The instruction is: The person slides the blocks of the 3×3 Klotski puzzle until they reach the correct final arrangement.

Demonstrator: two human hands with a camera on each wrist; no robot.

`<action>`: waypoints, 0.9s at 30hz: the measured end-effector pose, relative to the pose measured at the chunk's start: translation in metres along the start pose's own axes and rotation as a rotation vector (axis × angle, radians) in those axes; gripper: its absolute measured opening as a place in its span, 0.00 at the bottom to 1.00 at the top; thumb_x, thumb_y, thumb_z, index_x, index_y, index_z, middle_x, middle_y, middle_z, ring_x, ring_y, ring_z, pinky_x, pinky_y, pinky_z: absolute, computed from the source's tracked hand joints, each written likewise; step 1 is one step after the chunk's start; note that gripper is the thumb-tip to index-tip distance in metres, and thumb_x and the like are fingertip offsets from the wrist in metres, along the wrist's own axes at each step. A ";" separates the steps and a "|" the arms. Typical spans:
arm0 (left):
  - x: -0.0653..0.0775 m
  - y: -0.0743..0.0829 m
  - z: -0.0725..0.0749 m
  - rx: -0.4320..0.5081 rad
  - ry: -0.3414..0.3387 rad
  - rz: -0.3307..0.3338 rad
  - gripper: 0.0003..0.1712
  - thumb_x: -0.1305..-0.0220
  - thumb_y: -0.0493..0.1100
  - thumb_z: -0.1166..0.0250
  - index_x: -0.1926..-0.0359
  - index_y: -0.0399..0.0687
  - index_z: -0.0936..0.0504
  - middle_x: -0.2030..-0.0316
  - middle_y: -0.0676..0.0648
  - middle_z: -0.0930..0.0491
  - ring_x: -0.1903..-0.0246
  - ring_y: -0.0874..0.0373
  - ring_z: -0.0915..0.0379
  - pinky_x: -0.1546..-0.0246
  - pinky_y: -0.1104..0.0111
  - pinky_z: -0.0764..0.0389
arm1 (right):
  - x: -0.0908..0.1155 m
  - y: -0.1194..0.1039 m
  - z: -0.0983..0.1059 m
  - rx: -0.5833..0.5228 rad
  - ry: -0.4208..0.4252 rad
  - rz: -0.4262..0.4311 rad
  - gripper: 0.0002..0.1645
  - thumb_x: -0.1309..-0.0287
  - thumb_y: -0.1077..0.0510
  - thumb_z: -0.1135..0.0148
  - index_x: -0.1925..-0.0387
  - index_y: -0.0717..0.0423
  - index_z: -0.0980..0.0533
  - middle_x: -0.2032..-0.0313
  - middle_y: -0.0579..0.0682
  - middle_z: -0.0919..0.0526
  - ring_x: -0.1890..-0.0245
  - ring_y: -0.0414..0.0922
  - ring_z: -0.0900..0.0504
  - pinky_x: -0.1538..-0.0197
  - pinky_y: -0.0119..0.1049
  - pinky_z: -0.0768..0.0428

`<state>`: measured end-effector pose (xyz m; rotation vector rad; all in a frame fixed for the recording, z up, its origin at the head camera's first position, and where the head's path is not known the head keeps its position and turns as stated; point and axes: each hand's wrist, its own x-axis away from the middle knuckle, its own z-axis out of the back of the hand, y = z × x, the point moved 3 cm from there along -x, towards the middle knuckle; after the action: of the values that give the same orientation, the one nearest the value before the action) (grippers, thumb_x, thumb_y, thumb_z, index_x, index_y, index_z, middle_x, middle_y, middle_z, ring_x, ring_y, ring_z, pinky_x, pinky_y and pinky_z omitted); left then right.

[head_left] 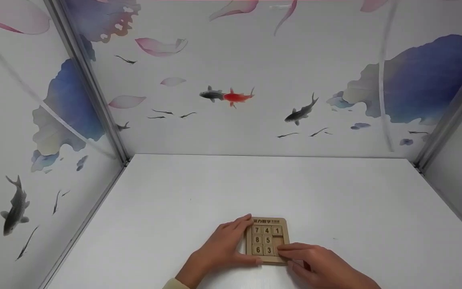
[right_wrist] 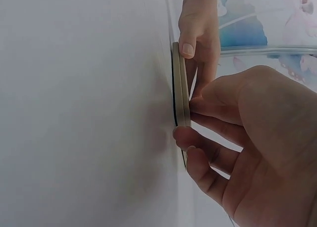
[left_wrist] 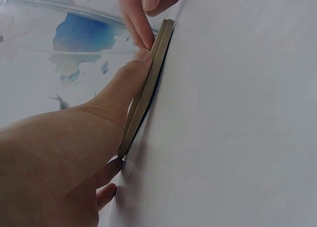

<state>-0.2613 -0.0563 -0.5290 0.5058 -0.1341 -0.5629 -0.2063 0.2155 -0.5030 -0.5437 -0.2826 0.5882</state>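
Observation:
A wooden number slide puzzle (head_left: pixel 267 260) lies flat on the table, its tiles reading 7, 4, 1 at the top, 8 and 5 in the middle row, 6 and 3 below. The middle row's right slot is bare. My left hand (head_left: pixel 223 245) grips the frame, fingers at its upper left corner and thumb (left_wrist: pixel 126 78) at the near edge. Straight fingers of my right hand (head_left: pixel 321 261) touch the puzzle's lower right part, covering what lies there. In the right wrist view, other bent fingers (right_wrist: pixel 183 136) rest by the near right corner.
The white table (head_left: pixel 175 188) is bounded by a back panel (head_left: pixel 255 136) and side panels printed with fish, petals and blue leaves. Metal posts (head_left: pixel 90 80) stand at the corners. A light sleeve (head_left: pixel 175 284) shows at the left wrist.

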 end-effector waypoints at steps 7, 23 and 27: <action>0.000 0.000 0.000 0.016 -0.007 0.000 0.67 0.45 0.88 0.35 0.14 0.60 0.41 0.14 0.58 0.45 0.17 0.57 0.42 0.15 0.51 0.39 | -0.003 0.001 -0.001 0.004 0.016 -0.021 0.23 0.24 0.50 0.35 0.32 0.39 0.17 0.30 0.41 0.18 0.42 0.34 0.18 0.57 0.28 0.17; -0.001 0.001 0.001 0.014 -0.010 -0.009 0.67 0.45 0.86 0.33 0.14 0.59 0.41 0.14 0.57 0.45 0.17 0.56 0.41 0.16 0.51 0.38 | -0.004 -0.002 -0.003 0.084 0.088 -0.016 0.26 0.24 0.48 0.36 0.28 0.40 0.20 0.25 0.41 0.22 0.56 0.31 0.22 0.63 0.28 0.24; 0.000 0.001 0.000 0.017 -0.004 -0.014 0.67 0.44 0.86 0.33 0.14 0.58 0.40 0.14 0.56 0.44 0.17 0.56 0.41 0.16 0.50 0.38 | -0.004 -0.001 -0.003 0.134 0.127 0.003 0.25 0.24 0.52 0.36 0.29 0.41 0.19 0.27 0.40 0.21 0.43 0.36 0.16 0.56 0.33 0.16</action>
<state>-0.2613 -0.0555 -0.5281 0.5224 -0.1390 -0.5766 -0.2080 0.2109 -0.5047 -0.4499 -0.1212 0.5685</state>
